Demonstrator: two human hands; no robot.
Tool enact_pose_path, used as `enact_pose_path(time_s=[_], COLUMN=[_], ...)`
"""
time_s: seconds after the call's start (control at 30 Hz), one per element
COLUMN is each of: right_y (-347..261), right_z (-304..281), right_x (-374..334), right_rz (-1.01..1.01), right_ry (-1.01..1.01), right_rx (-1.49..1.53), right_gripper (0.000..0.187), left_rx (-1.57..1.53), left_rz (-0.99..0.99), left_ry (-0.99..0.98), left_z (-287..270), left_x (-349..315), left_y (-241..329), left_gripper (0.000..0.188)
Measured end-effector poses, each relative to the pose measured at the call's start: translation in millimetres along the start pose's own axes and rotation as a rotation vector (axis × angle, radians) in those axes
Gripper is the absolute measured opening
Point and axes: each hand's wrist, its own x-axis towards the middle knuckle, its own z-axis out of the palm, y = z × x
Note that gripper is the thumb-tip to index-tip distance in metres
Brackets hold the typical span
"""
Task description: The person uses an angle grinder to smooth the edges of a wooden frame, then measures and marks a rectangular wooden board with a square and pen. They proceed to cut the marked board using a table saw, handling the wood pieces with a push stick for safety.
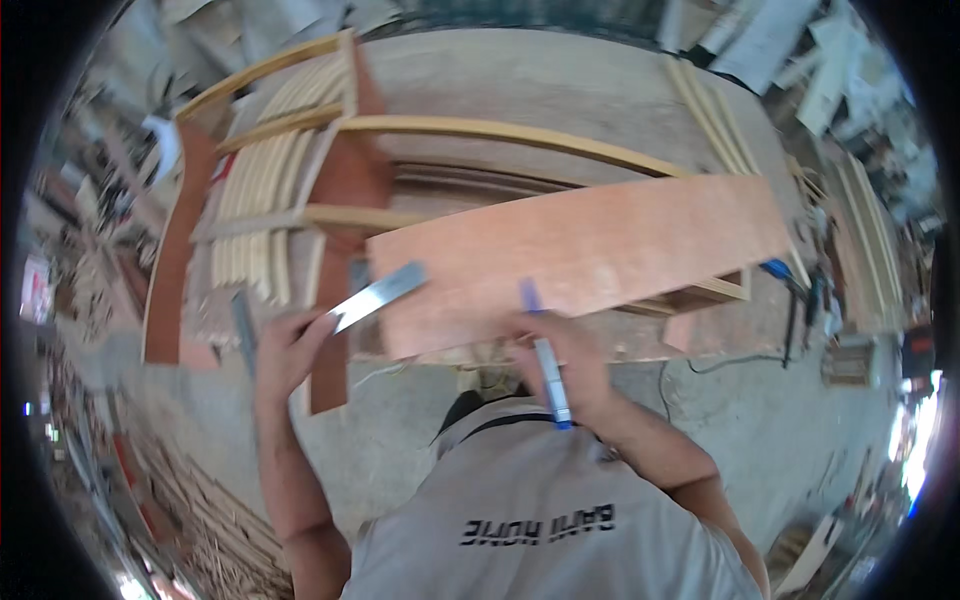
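Observation:
My left hand (290, 355) is closed on a shiny flat metal strip that looks like a steel ruler (385, 292). Its free end reaches over the left end of a reddish-brown plywood board (600, 240). My right hand (565, 360) grips a blue-and-white marker pen (552, 380) over the board's near edge. A blurred purple part sticks out past the fingers, and whether it touches the wood I cannot tell. Lying slanted, the board covers part of a wooden frame (520, 130) on the workbench (450, 75).
Several pale wood strips (265, 190) lie inside the frame's left part, and more strips (710, 115) rest at the far right. A dark clamp-like tool with a blue part (778, 268) sits at the bench's right edge. Scrap wood (190, 480) litters the floor at left.

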Motion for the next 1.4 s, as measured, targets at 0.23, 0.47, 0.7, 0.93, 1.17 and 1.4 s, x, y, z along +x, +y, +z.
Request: enact_pose_path(time_s=[0.23,0.47,0.7,0.93,1.17,1.4], right_y=[-15,-15,-16,-16,-12,-10], right_z=[26,63,72,66,66,66], right_x=[45,60,62,62,59,56], right_rz=[-0.207,-0.185,-0.185,-0.125,-0.105,-0.103], right_ry=[0.074,-0.025,-0.021,0.065,0.105,0.067], right_rx=[-0.264,-0.436,-0.548,-0.606,-0.572,-0.599], right_gripper=[0.039,0.042,0.039,0.034,0.033,0.035], left_rx=[0.016,-0.043,0.019,-0.017,-0.099,-0.191], left_rz=[0.167,0.169,0.288,0.329,0.358,0.321], left_ry=[-0.073,-0.205,-0.164,-0.294,-0.375,-0.418], left_z=[-14,-10,-11,-2,1,-1], left_x=[37,56,56,59,63,61], left_y=[-23,-29,-23,-10,-6,-5], left_gripper=[0.030,0.031,0.025,0.025,0.028,0.037])
